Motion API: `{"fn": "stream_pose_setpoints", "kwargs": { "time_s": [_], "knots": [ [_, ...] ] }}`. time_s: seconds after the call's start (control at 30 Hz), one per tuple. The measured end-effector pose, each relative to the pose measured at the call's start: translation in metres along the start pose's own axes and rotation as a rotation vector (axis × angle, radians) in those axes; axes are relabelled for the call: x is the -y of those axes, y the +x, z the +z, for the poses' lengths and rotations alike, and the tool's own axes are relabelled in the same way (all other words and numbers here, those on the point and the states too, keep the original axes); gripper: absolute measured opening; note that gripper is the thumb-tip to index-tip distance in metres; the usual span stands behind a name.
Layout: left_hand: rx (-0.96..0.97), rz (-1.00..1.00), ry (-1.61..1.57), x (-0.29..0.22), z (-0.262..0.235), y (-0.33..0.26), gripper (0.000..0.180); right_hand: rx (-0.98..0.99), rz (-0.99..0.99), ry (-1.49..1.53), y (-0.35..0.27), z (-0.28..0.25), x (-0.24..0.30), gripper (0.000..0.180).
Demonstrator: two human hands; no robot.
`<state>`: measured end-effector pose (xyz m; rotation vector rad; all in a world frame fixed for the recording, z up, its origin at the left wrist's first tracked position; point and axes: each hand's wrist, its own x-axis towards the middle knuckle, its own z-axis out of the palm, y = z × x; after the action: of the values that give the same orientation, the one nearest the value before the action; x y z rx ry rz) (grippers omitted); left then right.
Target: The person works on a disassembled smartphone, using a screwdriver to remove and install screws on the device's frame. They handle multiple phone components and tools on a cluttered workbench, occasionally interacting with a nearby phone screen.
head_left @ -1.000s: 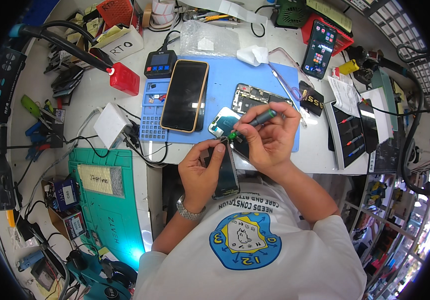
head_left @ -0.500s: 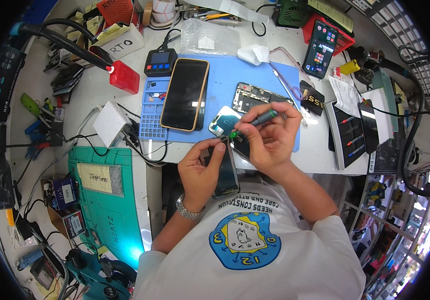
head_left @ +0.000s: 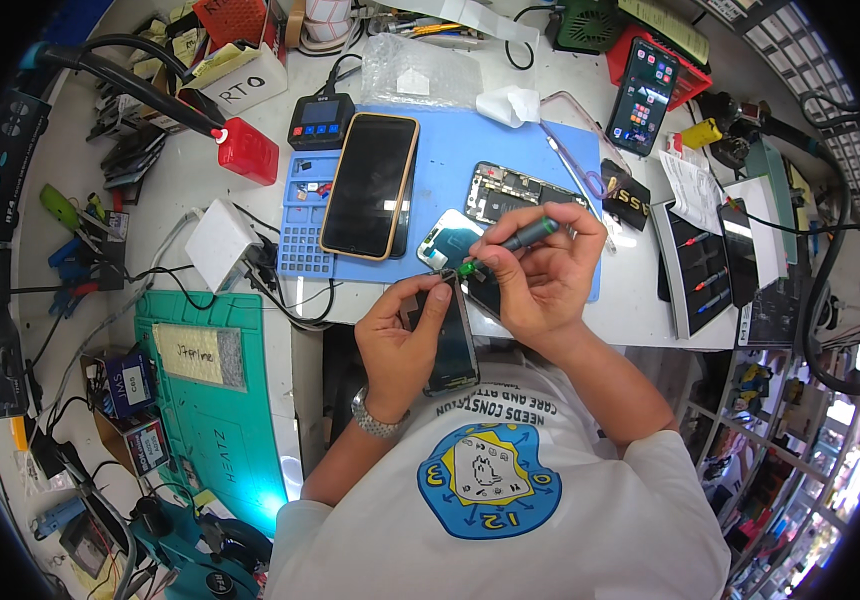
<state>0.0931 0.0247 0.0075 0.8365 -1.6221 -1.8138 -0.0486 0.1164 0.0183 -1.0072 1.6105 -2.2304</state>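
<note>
Pinching a phone display panel (head_left: 458,348) just nearside of the blue mat (head_left: 440,150), the left hand (head_left: 397,335) is steadying it; the right hand (head_left: 547,285) is pinching a precision screwdriver (head_left: 528,236) near the panel's far end: fine driver work, seemingly needing a steady tip.

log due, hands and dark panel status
Left fingers holding dark rectangular phone panel. Right fingers gripping slim grey-green tool by panel's far end. Panel partly covered.

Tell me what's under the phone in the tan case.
Under the phone, a strip of a dark, flat thing sticks out along the right side, over the blue mat. The rest is covered, so I can't tell what it is.
</note>
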Motion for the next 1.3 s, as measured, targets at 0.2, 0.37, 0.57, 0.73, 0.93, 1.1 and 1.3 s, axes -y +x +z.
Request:
{"fn": "stream_pose_setpoints", "kwargs": {
  "time_s": [0.2, 0.37, 0.57, 0.73, 0.93, 1.1, 1.3],
  "knots": [
    [0.017, 0.033, -0.004, 0.006, -0.002, 0.0, 0.028, -0.013, -0.02, -0.021, 0.001, -0.001, 0.0, 0.065],
    [0.021, 0.018, -0.059, 0.004, 0.0, 0.002, 0.041, -0.053, -0.041, -0.072, 0.005, -0.002, -0.007, 0.067],
    [0.02, -0.035, -0.076, 0.001, 0.001, 0.003, 0.05, -0.043, -0.039, -0.086, 0.006, -0.003, -0.012, 0.066],
    [0.011, 0.009, -0.069, 0.002, 0.002, 0.003, 0.045, -0.039, 0.0, -0.097, 0.006, -0.002, -0.013, 0.066],
    [0.013, 0.014, -0.058, 0.002, 0.002, 0.002, 0.041, -0.032, 0.015, -0.102, 0.006, -0.001, -0.014, 0.065],
    [0.015, 0.018, -0.057, 0.002, 0.002, 0.002, 0.041, -0.03, 0.019, -0.097, 0.006, -0.001, -0.017, 0.064],
    [0.018, 0.015, -0.061, 0.003, 0.001, 0.002, 0.042, -0.013, 0.01, -0.124, 0.005, -0.001, -0.014, 0.064]
  ]
}}
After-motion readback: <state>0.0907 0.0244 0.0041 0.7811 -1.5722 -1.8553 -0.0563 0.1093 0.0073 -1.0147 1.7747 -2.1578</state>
